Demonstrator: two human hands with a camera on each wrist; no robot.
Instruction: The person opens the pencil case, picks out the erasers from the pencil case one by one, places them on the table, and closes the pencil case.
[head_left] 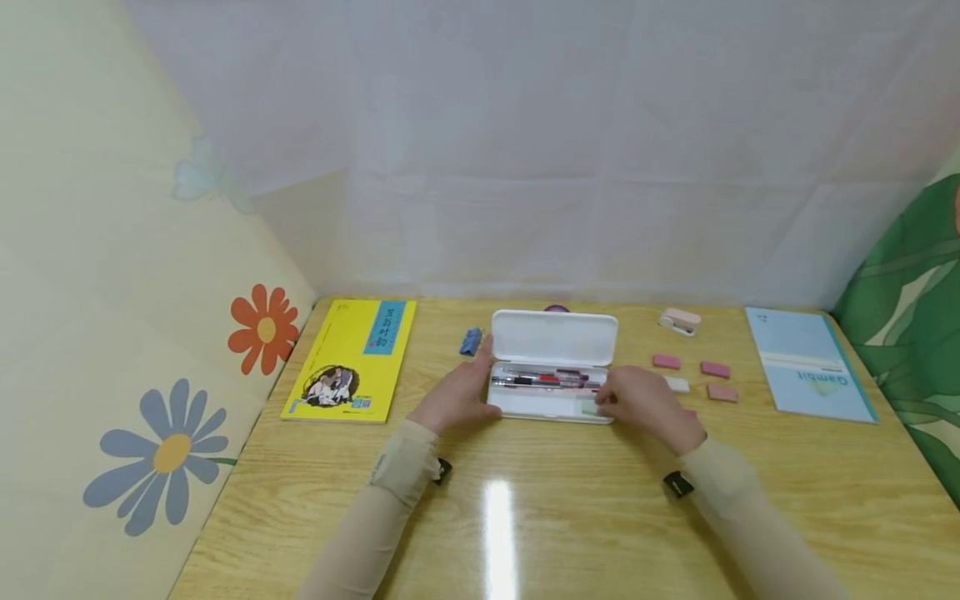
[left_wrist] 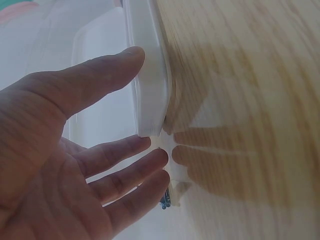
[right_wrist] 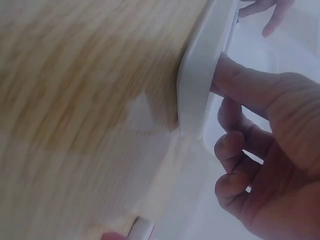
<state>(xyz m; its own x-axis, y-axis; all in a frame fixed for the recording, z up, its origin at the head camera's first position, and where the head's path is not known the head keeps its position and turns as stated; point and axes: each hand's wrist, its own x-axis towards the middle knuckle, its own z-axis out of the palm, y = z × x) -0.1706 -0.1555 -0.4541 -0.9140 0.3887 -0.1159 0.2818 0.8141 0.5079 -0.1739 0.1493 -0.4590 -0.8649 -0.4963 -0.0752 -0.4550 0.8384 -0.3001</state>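
A white pencil case [head_left: 540, 406] stands with its lid [head_left: 555, 337] raised. Several pens [head_left: 540, 380] lie along its back half. My left hand [head_left: 463, 393] rests at the case's left end. In the left wrist view its thumb [left_wrist: 112, 72] lies against the front wall while the other fingers extend past the end. At the right end, my right hand [head_left: 637, 402] reaches over the rim with curled fingers and pinches a small pale green block [head_left: 588, 407] inside. The right wrist view shows the thumb [right_wrist: 245, 82] dipping inside the case; the block is hidden there.
Left lies a yellow book [head_left: 348, 362], with a small blue object [head_left: 471, 341] nearer the case. To the right are several pink erasers [head_left: 715, 369], a white block [head_left: 677, 384], a pink and white stapler [head_left: 680, 320] and a light blue notebook [head_left: 813, 367]. A purple object [head_left: 557, 308] shows behind the lid.
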